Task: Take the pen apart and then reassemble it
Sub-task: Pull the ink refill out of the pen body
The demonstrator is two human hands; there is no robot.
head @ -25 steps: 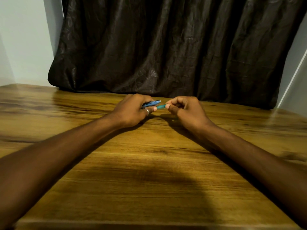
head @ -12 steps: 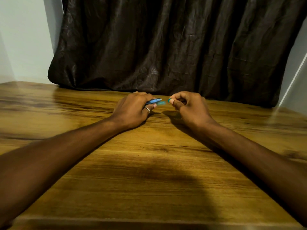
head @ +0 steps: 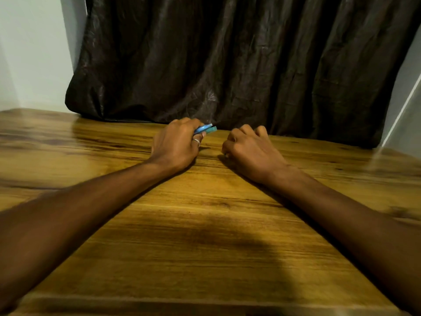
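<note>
Gripping the blue pen (head: pixel 205 129), the left hand (head: pixel 175 147) rests on the counter (head: pixel 205 224); the right hand (head: pixel 250 151) lies nearby, clenched, contents hidden.

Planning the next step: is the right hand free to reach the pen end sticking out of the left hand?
Probably yes: the right hand lies beside the left hand, with bare table between it and the pen.

Silver ring (head: pixel 196 141), bare forearms

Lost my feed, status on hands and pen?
Left hand shut on blue pen. Right hand curled, apart from pen, contents hidden. Wooden table under both, nothing obstructing.
</note>
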